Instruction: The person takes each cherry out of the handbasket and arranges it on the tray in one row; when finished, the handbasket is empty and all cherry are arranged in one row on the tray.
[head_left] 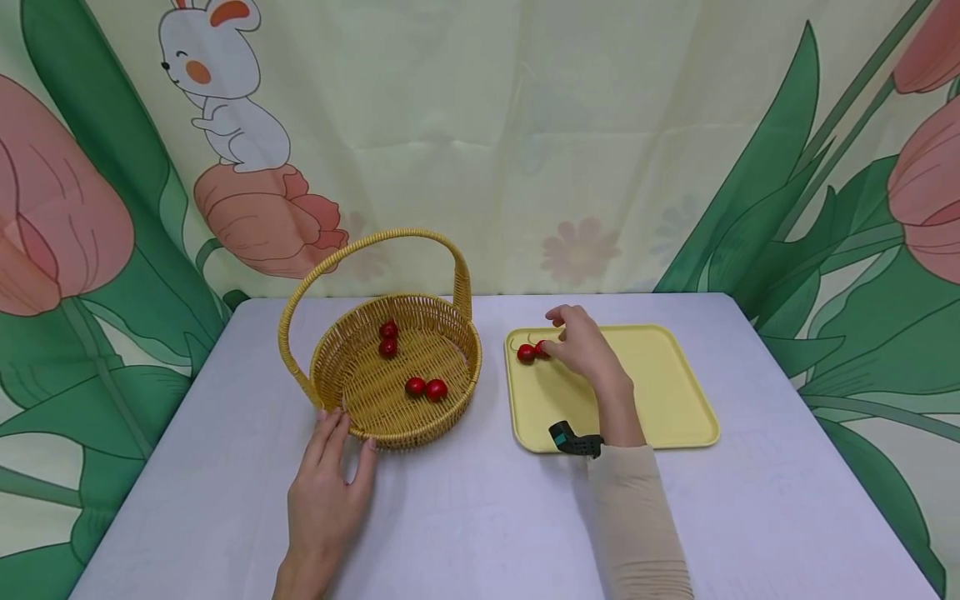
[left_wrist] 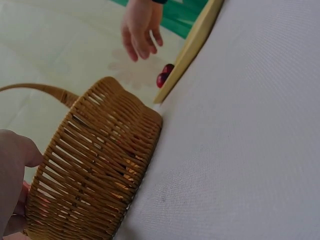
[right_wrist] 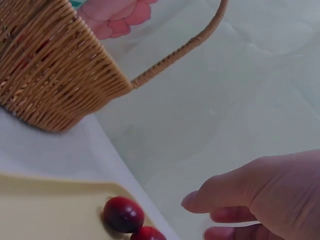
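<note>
A round wicker basket (head_left: 397, 433) with a tall arched handle stands on the table's left half. My left hand (head_left: 326, 492) holds its near rim, thumb outside and fingers over the edge beside the handle's base. Inside lie several red cherries (head_left: 436, 390) in two pairs. To the right, two more cherries (right_wrist: 123, 214) with thin stems sit side by side in the far left corner of a yellow tray (head_left: 667, 400). My right hand (head_left: 587, 346) hovers just above and beside that pair, fingers loosely bent with nothing between them. The left wrist view shows this hand (left_wrist: 142, 30) apart from the cherries.
A white cloth (head_left: 465, 517) covers the table. Behind it hangs a curtain (head_left: 480, 167) printed with tulips and a rabbit. The basket's arched handle (head_left: 397, 234) rises high over its bowl. A narrow strip of cloth separates basket and tray.
</note>
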